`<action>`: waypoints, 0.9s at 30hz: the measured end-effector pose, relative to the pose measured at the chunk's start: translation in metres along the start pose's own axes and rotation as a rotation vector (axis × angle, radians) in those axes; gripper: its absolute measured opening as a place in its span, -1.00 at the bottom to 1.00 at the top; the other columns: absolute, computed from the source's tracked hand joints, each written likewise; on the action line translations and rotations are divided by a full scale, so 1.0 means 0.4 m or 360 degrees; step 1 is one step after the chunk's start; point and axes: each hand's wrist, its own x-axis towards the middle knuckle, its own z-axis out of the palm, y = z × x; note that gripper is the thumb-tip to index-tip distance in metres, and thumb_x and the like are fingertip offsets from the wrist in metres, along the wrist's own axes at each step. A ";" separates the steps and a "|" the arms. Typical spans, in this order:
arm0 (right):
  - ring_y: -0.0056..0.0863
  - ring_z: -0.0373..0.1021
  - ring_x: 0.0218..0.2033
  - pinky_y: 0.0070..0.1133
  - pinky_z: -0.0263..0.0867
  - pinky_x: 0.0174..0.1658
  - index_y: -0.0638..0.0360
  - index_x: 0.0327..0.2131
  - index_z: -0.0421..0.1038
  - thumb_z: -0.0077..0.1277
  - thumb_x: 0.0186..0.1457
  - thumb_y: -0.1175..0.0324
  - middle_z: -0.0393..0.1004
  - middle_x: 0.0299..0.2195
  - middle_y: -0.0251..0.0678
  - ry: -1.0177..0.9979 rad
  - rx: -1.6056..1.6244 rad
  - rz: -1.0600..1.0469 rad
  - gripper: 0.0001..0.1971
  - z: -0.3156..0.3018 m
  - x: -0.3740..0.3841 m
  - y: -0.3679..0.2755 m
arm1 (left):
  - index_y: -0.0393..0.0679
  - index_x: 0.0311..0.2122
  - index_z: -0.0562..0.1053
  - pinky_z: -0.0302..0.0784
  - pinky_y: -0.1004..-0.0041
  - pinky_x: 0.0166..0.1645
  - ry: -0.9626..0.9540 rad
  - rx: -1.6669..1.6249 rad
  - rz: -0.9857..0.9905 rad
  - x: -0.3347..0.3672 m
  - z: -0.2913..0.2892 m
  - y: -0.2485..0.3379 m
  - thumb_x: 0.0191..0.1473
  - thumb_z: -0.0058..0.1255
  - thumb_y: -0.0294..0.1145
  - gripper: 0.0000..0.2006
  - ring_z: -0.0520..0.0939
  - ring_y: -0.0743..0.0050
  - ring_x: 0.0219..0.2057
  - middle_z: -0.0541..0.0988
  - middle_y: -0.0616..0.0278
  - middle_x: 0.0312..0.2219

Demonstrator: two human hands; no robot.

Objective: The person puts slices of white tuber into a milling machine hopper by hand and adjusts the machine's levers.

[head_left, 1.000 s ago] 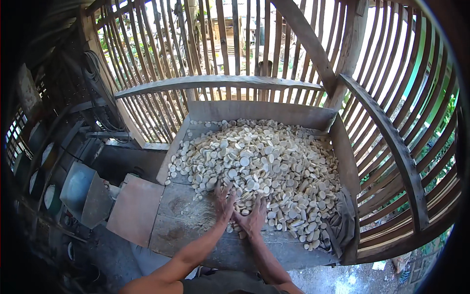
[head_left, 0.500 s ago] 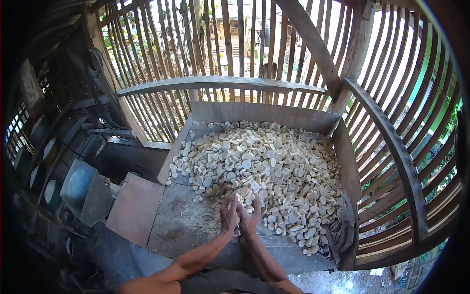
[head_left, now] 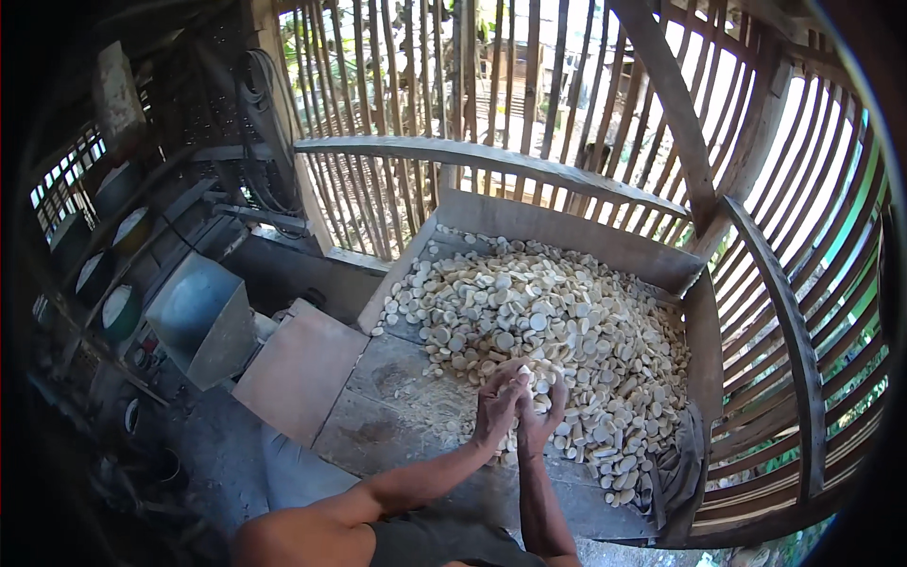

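Note:
A large heap of pale, round, dried-looking slices (head_left: pixel 576 326) fills much of the wooden tray. At its near edge my left hand (head_left: pixel 498 406) and my right hand (head_left: pixel 540 416) are cupped together, thumbs close to each other. Between their curled fingers is a handful of the pale slices (head_left: pixel 541 381). Just how many they hold is hidden by the fingers and blends with the heap behind. Powdery crumbs (head_left: pixel 430 404) lie on the boards left of my hands.
Low boards (head_left: pixel 567 236) wall the tray at back and sides. A crumpled grey cloth (head_left: pixel 678 463) lies at its right corner. To the left are a flat brownish sheet (head_left: pixel 300 373), a metal hopper (head_left: pixel 213 317) and several filled buckets (head_left: pixel 118 307). Wooden slats (head_left: pixel 784 283) rise behind.
The whole view has swung to the left, so the tray appears further right. My hands have come up slightly from the heap's near edge, still cupped together, with slices showing between them.

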 end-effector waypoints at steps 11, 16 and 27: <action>-0.25 0.34 -0.06 -0.39 0.28 0.00 0.25 0.04 0.36 0.28 -0.21 0.30 0.38 -0.11 -0.12 -0.0564 0.0417 -0.0449 -0.35 0.450 0.002 -0.259 | -0.22 0.05 0.44 0.42 0.59 -0.31 0.0363 0.0264 0.0896 0.050 -0.227 0.443 0.19 -0.01 -0.29 -0.64 0.47 0.69 -0.35 0.52 0.29 -0.20; -0.23 0.38 -0.02 -0.38 0.27 0.06 0.22 0.03 0.39 0.33 -0.20 0.22 0.47 -0.10 -0.09 -0.0818 0.0761 -0.0842 -0.34 0.809 -0.095 -0.481 | -0.31 0.04 0.44 0.49 0.44 -0.04 0.0727 0.0455 0.1340 0.047 -0.471 0.762 0.24 -0.18 -0.23 -0.60 0.55 0.42 -0.11 0.53 0.11 -0.09; -0.01 0.42 -0.11 -0.28 0.34 -0.06 -0.02 0.08 0.37 0.23 -0.20 0.00 0.39 -0.15 0.01 -0.1754 0.0203 -0.0463 -0.30 1.161 -0.336 -0.556 | -0.29 -0.12 0.50 0.48 0.49 -0.22 0.1271 0.0417 0.0832 -0.016 -0.957 1.007 0.16 0.02 -0.22 -0.67 0.58 0.51 -0.28 0.58 0.18 -0.27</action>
